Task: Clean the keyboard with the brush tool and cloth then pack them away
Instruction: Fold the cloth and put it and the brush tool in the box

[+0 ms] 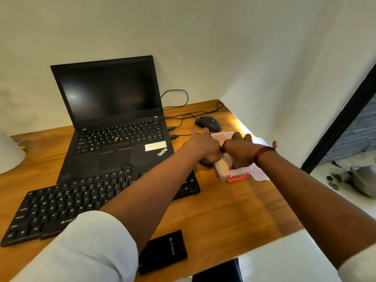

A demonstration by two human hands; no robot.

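A clear plastic box (236, 174) with a red clasp stands at the desk's right side, its lid (261, 143) lying open behind it. My left hand (203, 147) grips the box's left wall with curled fingers. My right hand (240, 152) reaches down into the box, knuckles up; whatever its fingers hold is hidden. The black keyboard (67, 202) lies at the front left, partly under my left forearm. No brush tool shows. A flat black pouch (164, 251) lies at the desk's near edge.
An open black laptop (114, 127) stands behind the keyboard, with cables plugged in on its right. A black mouse (208, 123) sits just beyond the box. The wooden desk's right edge (270, 192) runs close past the box. A white object (10, 153) is at far left.
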